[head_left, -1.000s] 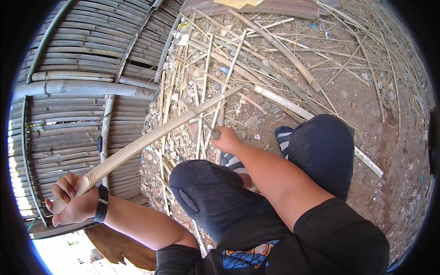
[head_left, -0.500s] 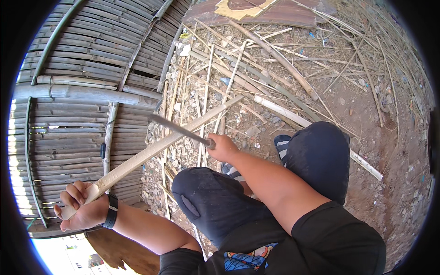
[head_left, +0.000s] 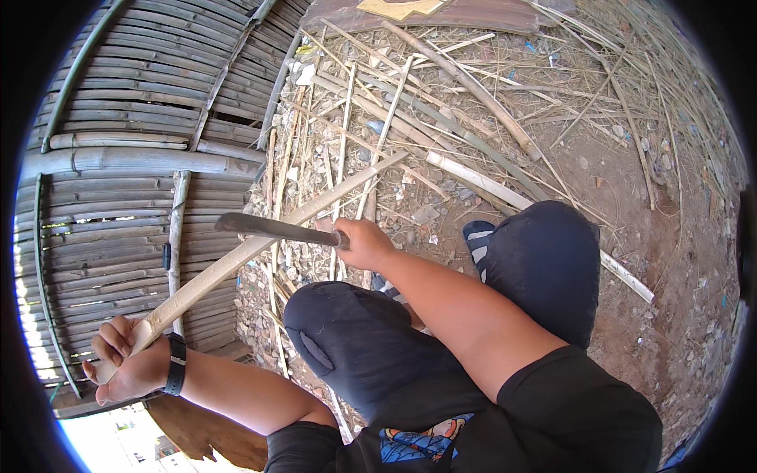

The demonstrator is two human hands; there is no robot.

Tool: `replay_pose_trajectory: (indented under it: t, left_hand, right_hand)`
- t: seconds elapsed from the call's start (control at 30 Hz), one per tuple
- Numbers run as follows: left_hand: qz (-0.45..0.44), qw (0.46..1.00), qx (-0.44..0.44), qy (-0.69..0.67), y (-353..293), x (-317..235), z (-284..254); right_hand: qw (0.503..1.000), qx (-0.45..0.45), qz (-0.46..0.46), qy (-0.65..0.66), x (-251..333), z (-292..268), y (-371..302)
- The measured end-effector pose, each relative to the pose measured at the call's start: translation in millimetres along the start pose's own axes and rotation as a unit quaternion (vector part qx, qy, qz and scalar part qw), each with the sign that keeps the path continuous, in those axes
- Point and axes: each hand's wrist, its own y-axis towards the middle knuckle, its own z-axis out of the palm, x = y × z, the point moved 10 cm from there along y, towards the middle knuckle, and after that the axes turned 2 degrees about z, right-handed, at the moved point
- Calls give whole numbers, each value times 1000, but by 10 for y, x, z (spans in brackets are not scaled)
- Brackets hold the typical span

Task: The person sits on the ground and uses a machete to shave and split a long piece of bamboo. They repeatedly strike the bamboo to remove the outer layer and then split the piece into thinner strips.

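Note:
My left hand (head_left: 130, 359), with a dark watch on its wrist, grips the near end of a long pale split bamboo strip (head_left: 206, 277). The strip slants up and away to the right, its far end over the littered ground. My right hand (head_left: 367, 244) is closed round the handle of a machete (head_left: 272, 228). The dark blade points left and crosses over the strip near its middle, its broad side showing. Whether the edge touches the bamboo I cannot tell. The handle is mostly hidden in my fist.
A bamboo slat wall (head_left: 118, 209) stands on the left. Bamboo strips and poles (head_left: 465, 83) lie scattered on the dirt ahead, near a brown board (head_left: 481, 17). One white strip (head_left: 477, 180) runs behind my right knee (head_left: 544, 268). My left knee (head_left: 339, 323) is just below the machete.
The machete has shifted left and nearer along the strip, and its blade has turned to show more of its side. Both hands keep their hold; the whole view has moved slightly.

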Motion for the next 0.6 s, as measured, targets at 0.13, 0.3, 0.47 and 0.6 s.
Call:
replay_pose_trajectory:
  t: [0.13, 0.3, 0.47, 0.6]
  left_hand:
    - [-17, 999, 16, -25, 27, 34, 23]
    - [-40, 985, 116, -122, 314, -40, 197]
    - [-23, 979, 127, -158, 730, -714, 423]
    - [-4, 960, 183, -212, 867, -1186, 391]
  right_hand:
    - [955, -161, 247, -30, -1517, -207, -286]
    - [905, -156, 393, -51, -1981, -374, -413]
    - [929, -166, 328, -38, -1552, -414, -300]
    - [939, -148, 309, -19, -1425, -395, -332]
